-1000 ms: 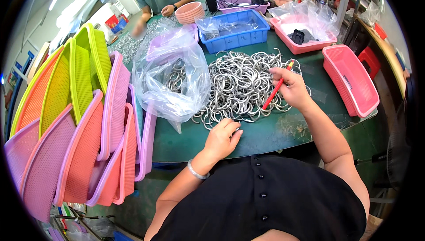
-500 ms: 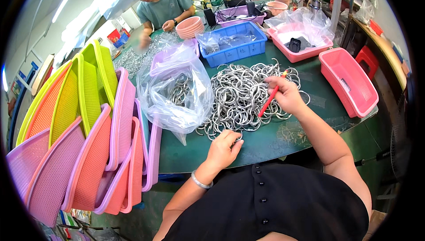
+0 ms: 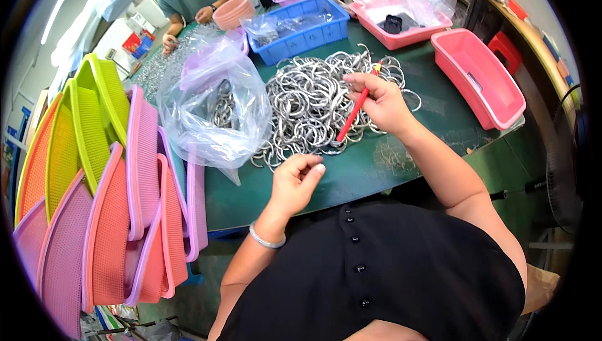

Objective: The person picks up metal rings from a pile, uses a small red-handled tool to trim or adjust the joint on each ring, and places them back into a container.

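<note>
Metal rings (image 3: 313, 106) are being sorted, it seems. Near the lower centre, the left hand (image 3: 295, 184) is being held loosely curled at the bench (image 3: 376, 165) edge, its contents unclear; beyond, a red stick (image 3: 354, 112) is being pinched by the right hand (image 3: 379, 103) over the pile at upper centre. A careful hooking of one ring is being called for next.

Bright, even overhead light; ceiling strip light (image 3: 59, 4) blown out upper left. Shadows soft and short. Glare on clear plastic bag (image 3: 210, 106) and highlights on the pile of metal rings (image 3: 313, 99). Strong fisheye: black vignette corners, table edge (image 3: 376, 181) bends. Centre sharp, rim soft and smeared.
</note>
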{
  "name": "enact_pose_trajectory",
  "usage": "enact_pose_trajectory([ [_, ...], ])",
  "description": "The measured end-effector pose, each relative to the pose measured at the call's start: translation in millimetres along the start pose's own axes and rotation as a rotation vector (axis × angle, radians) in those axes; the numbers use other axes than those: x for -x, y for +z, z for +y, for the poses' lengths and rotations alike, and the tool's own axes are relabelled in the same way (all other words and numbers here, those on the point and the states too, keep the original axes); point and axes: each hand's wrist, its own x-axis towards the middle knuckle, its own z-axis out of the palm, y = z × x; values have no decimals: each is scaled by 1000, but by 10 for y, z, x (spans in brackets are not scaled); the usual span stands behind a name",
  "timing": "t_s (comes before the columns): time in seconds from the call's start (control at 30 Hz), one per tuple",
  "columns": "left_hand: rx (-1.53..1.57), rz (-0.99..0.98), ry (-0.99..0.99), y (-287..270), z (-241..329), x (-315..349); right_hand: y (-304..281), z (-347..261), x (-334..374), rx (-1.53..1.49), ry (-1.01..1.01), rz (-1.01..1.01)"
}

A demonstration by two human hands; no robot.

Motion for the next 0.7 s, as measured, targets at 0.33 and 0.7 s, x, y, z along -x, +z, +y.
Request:
enact_pose_trajectory([
  [0.33,847,-123,-339,31,398,-168,135,-367,239,543,-755,-22],
  [0.7,756,19,-286,-29,300,-176,191,-198,480,-87,-15,-13],
])
